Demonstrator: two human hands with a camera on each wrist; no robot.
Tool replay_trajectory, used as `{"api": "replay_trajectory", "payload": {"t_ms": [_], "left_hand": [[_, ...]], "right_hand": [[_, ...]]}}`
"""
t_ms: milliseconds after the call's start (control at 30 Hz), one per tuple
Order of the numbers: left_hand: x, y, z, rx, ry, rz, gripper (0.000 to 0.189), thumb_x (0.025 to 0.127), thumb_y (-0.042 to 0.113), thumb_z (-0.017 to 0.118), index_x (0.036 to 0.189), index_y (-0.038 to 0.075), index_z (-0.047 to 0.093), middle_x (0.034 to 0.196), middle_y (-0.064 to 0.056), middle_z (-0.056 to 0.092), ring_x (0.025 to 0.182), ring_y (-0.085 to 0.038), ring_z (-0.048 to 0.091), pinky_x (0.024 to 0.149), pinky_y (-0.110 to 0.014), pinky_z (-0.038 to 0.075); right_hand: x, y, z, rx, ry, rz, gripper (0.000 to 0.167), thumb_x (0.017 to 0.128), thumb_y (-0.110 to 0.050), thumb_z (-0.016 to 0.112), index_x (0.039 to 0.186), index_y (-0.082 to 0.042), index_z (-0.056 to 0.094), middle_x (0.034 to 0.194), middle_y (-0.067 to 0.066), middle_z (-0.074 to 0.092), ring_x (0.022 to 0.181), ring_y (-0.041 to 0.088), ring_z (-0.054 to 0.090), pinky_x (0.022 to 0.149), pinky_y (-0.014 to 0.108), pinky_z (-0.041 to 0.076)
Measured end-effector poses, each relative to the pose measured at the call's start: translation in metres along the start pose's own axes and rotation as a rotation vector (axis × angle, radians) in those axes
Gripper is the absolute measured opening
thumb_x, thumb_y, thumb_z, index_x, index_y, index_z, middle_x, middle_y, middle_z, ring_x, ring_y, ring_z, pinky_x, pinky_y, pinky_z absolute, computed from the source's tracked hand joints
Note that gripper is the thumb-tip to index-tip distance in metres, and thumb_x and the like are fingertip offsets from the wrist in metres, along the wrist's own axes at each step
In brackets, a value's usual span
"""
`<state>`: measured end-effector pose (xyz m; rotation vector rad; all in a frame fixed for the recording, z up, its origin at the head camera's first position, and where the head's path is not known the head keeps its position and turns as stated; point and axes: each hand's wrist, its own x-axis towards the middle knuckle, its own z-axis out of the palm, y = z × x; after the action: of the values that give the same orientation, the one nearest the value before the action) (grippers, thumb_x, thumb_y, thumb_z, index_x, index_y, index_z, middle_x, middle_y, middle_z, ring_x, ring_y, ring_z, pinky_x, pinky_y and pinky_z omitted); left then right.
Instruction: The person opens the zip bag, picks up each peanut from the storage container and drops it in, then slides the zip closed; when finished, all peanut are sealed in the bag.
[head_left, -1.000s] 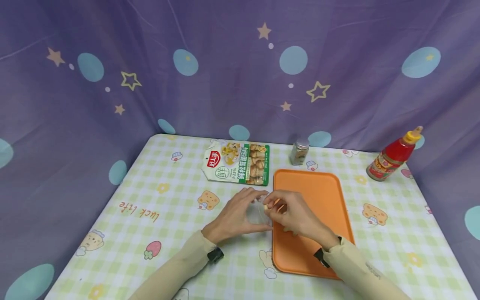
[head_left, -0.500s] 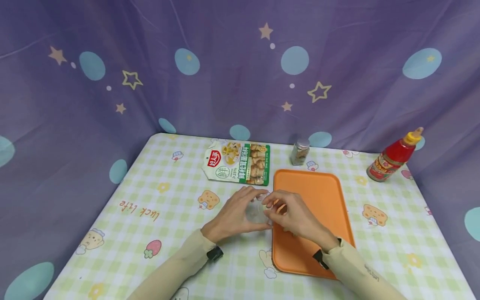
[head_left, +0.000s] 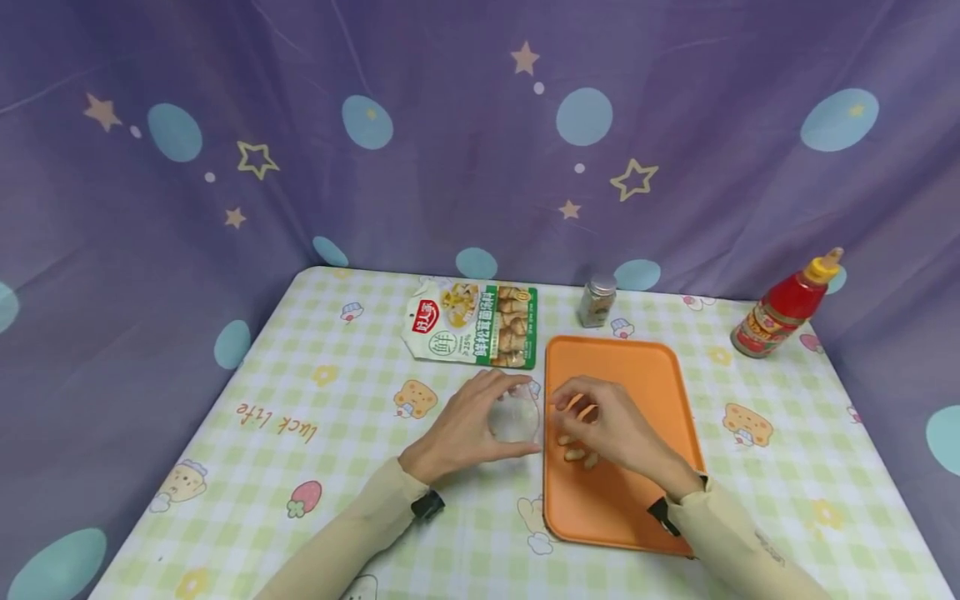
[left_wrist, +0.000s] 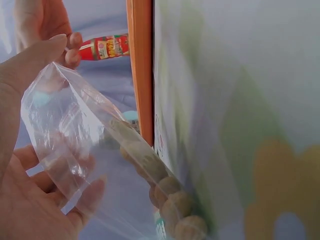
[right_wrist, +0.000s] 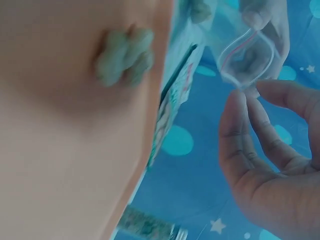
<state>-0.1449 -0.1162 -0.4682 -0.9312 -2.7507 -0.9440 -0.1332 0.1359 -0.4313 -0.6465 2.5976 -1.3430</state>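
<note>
My left hand (head_left: 463, 432) holds a clear zip bag (head_left: 516, 417) with its mouth facing right, thumb below and fingers above in the head view. Whole peanuts (left_wrist: 176, 205) lie along the bottom of the bag in the left wrist view. Just right of the bag's mouth is my right hand (head_left: 611, 425), over the left part of the orange tray (head_left: 637, 375). Its fingers are loosely bent, and nothing shows between the fingertips (right_wrist: 234, 102) in the right wrist view. Several loose peanuts (head_left: 574, 455) lie on the tray beneath this hand, partly hidden by it.
A printed food pouch (head_left: 472, 325) lies flat behind the hands. A small spice jar (head_left: 597, 302) stands beyond the tray's far edge. To the right rises a red sauce bottle (head_left: 787, 307) with a yellow cap. A purple curtain (head_left: 465, 208) borders the table.
The right hand reached into the bag's mouth with a peanut, let it go, and has drawn back to the right. The left hand and bag have hardly moved.
</note>
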Motion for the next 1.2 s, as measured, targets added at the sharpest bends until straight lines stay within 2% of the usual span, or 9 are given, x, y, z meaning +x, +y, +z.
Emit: {"api": "replay_trajectory", "payload": {"t_ms": [67, 333, 633, 833, 1000, 1200], "left_hand": [[0.0, 0.0, 0.0, 0.005, -0.002, -0.006, 0.086, 0.077, 0.064, 0.084, 0.149, 0.03, 0.052, 0.135, 0.011, 0.061, 0.125, -0.011, 0.057, 0.121, -0.045, 0.041], [0.0, -0.002, 0.0, 0.008, -0.002, -0.009, 0.089, 0.075, 0.064, 0.085, 0.149, 0.025, 0.054, 0.138, 0.007, 0.062, 0.129, -0.014, 0.057, 0.119, -0.047, 0.043], [0.0, -0.001, 0.002, 0.008, -0.003, -0.019, 0.087, 0.075, 0.063, 0.086, 0.148, 0.029, 0.053, 0.138, 0.007, 0.062, 0.128, -0.015, 0.058, 0.123, -0.048, 0.039], [-0.001, -0.002, 0.003, 0.003, -0.008, -0.028, 0.086, 0.076, 0.064, 0.085, 0.148, 0.03, 0.054, 0.137, 0.009, 0.061, 0.127, -0.014, 0.057, 0.113, -0.047, 0.047], [-0.001, -0.002, 0.002, 0.002, -0.021, -0.032, 0.085, 0.076, 0.067, 0.083, 0.148, 0.031, 0.053, 0.137, 0.009, 0.06, 0.128, -0.014, 0.056, 0.114, -0.047, 0.046], [0.0, -0.003, 0.003, 0.015, -0.016, -0.017, 0.085, 0.076, 0.067, 0.083, 0.147, 0.03, 0.054, 0.134, 0.009, 0.061, 0.124, -0.013, 0.057, 0.11, -0.046, 0.048]], "right_hand": [[-0.002, 0.006, -0.003, -0.059, 0.019, -0.024, 0.012, 0.096, -0.011, 0.074, 0.108, -0.014, 0.073, 0.102, 0.0, 0.074, 0.087, 0.014, 0.07, 0.075, 0.029, 0.06], [-0.012, 0.029, -0.012, -0.161, 0.002, -0.019, 0.01, 0.093, -0.008, 0.076, 0.102, -0.012, 0.076, 0.093, -0.004, 0.073, 0.081, 0.01, 0.069, 0.073, 0.025, 0.059], [-0.025, 0.043, -0.013, -0.168, -0.097, -0.018, 0.007, 0.091, -0.01, 0.08, 0.094, -0.014, 0.075, 0.088, -0.007, 0.074, 0.076, 0.002, 0.065, 0.069, 0.022, 0.057], [-0.03, 0.044, -0.01, -0.17, -0.147, -0.038, 0.012, 0.087, -0.01, 0.083, 0.091, -0.016, 0.073, 0.089, -0.006, 0.074, 0.073, 0.003, 0.063, 0.067, 0.022, 0.054], [-0.033, 0.045, -0.008, -0.197, -0.177, -0.035, 0.016, 0.086, -0.011, 0.085, 0.09, -0.019, 0.073, 0.089, -0.007, 0.072, 0.077, 0.006, 0.063, 0.07, 0.023, 0.053], [-0.033, 0.047, -0.008, -0.198, -0.206, -0.005, 0.016, 0.086, -0.009, 0.085, 0.089, -0.019, 0.073, 0.087, -0.008, 0.071, 0.076, 0.001, 0.061, 0.069, 0.022, 0.053]]}}
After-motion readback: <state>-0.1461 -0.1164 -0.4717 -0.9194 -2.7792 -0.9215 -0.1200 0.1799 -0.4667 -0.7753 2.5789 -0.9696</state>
